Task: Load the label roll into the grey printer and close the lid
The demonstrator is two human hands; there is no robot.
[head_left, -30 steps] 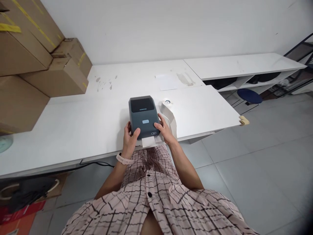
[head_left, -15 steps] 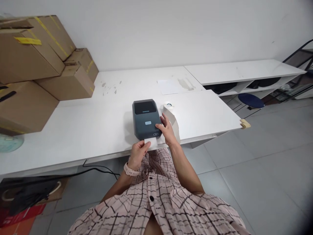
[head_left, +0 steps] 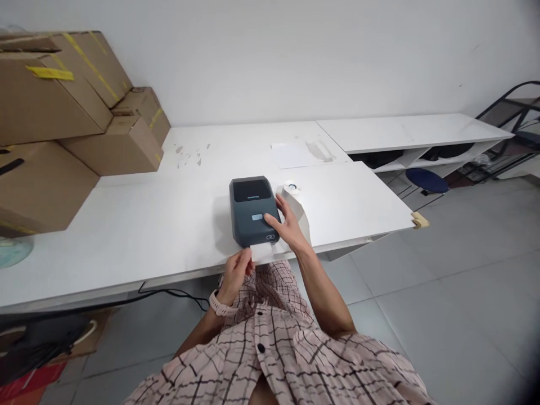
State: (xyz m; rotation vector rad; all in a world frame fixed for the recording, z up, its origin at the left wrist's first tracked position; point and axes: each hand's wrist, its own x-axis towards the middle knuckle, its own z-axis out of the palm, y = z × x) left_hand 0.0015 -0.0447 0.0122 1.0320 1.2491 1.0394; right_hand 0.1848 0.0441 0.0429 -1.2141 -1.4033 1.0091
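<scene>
Nearest, the left hand, wearing a pale wristband, bunches thumb and fingers at the left edge of a white label sticking out of the near side of the dark printer, though whether they pinch it is hard to tell. The right hand rests with fingers spread on the printer's right side, thumb beside its pale button. Farther off, a paper roll sits right of the printer on the white table, with cardboard boxes at far left.
</scene>
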